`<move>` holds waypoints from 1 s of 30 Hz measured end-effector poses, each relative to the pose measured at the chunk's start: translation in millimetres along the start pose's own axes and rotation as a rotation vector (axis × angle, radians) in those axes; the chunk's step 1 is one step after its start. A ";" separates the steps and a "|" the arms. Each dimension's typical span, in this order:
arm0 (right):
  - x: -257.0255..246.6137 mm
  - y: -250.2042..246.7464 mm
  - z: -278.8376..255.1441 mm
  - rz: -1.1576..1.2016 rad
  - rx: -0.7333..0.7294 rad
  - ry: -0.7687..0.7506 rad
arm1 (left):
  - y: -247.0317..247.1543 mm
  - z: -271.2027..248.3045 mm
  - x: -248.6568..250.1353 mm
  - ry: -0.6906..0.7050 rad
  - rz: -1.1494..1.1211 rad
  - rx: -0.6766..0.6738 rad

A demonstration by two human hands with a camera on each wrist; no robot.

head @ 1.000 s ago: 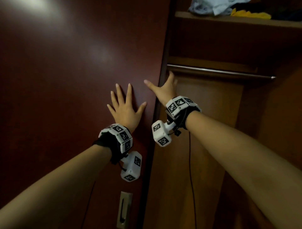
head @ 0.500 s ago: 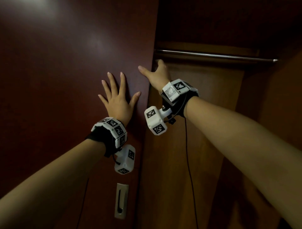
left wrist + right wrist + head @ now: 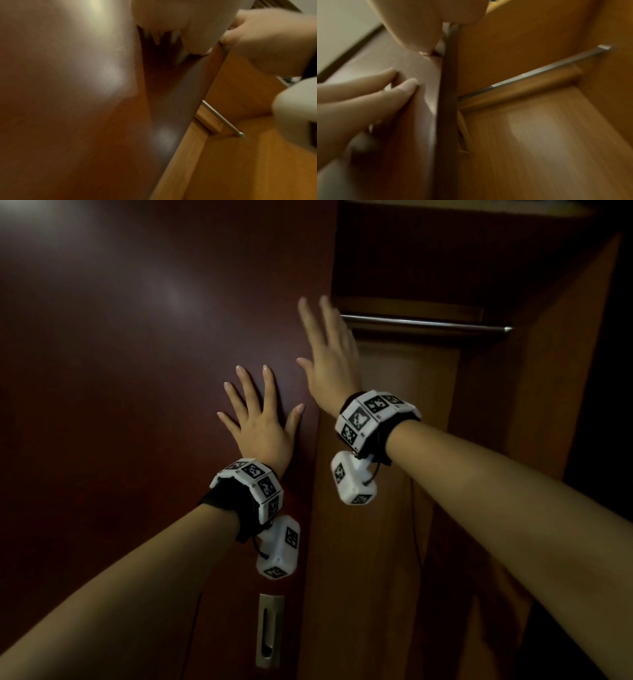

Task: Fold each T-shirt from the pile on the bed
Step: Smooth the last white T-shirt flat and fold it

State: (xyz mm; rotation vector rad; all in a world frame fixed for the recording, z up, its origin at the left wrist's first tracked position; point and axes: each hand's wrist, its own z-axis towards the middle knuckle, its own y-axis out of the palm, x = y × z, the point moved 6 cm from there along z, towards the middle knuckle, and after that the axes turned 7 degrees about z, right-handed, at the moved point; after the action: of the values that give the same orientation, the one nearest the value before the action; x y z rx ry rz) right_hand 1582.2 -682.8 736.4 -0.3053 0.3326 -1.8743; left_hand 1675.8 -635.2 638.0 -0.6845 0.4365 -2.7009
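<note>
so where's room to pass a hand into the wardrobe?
Free: the open bay right of the door edge, below the hanging rail, bounded by the wardrobe's right side panel; nothing hangs there. Crowded: along the door edge, where the left hand lies flat on the sliding door and the right hand reaches beside it.

- Your head view is dim: soft glare patches sit on the glossy dark door (image 3: 137,371), and the wardrobe interior (image 3: 428,261) sinks into shadow.
- Your right hand (image 3: 329,361) smears with motion blur there; your left hand (image 3: 262,426) stays sharp.
- Both wrist views look brighter, warmer, and blurred throughout.
- The metal rail (image 3: 530,75) streaks, with a small highlight.
- Straight edges bend toward the frame borders.
</note>
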 end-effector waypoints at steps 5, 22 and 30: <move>37.3 -14.8 -18.5 -0.340 -0.138 -0.048 | 14.3 -18.7 43.9 0.065 0.043 -0.037; 143.0 -116.1 -65.2 -0.697 -0.247 0.039 | 52.9 -78.2 183.4 0.265 0.084 -0.195; 192.1 -158.7 -87.3 -0.832 -0.301 0.119 | 71.0 -110.1 240.3 0.399 0.064 -0.258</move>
State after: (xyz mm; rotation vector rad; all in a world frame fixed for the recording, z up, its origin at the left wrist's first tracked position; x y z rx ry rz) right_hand 1350.5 -808.9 723.9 -0.6013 0.6396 -2.6670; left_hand 1436.5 -766.2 616.9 -0.1793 0.8984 -2.7426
